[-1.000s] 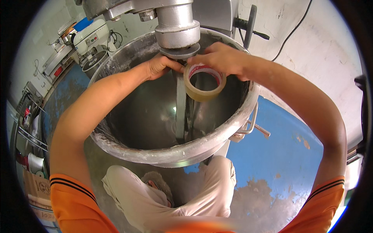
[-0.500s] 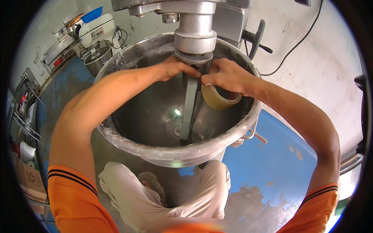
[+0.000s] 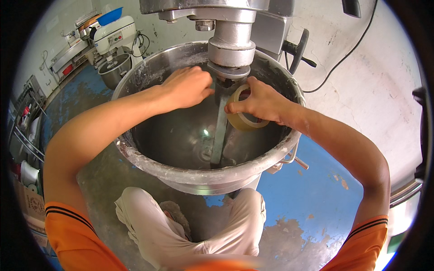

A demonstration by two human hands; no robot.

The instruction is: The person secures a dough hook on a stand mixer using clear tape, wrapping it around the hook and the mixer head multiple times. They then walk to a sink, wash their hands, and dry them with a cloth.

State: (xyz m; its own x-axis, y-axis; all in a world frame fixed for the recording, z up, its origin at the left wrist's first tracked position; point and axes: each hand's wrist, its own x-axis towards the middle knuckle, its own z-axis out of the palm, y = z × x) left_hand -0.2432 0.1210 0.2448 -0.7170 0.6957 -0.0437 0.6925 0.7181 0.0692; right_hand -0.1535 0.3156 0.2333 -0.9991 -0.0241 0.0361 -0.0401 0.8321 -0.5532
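In the head view, the person's right hand [image 3: 262, 101] grips a roll of tape [image 3: 238, 121], a smooth, yellowish-tan ring with a hollow middle, the thumb and fingers clasping its side. The roll is tilted over the mouth of a big metal bowl [image 3: 199, 175], just beside a flat, grey metal bar [image 3: 219, 140] that slants down into it. The left hand [image 3: 190, 88] is near the bar, on its other side, with its fingers curled in; whether anything thin is pinched between them cannot be told. Above both hands is a mixer head [image 3: 231, 49] of dull silver metal, its round, stepped collar ending in a disc over the bar

The bowl is wide and round, its thick rim smeared with whitish residue, and its dark inside walls catch a bright glint low down. The bar stands in it. Farther back at the left, a smaller cream mixer [image 3: 115, 38] has its own metal bowl [image 3: 116, 74], and a blue basin [image 3: 110, 16] sits on top

The floor [image 3: 298, 176] is painted blue, worn through to grey in ragged patches. A black cable [image 3: 350, 52] hangs down the pale, scuffed wall [image 3: 343, 86] at the right
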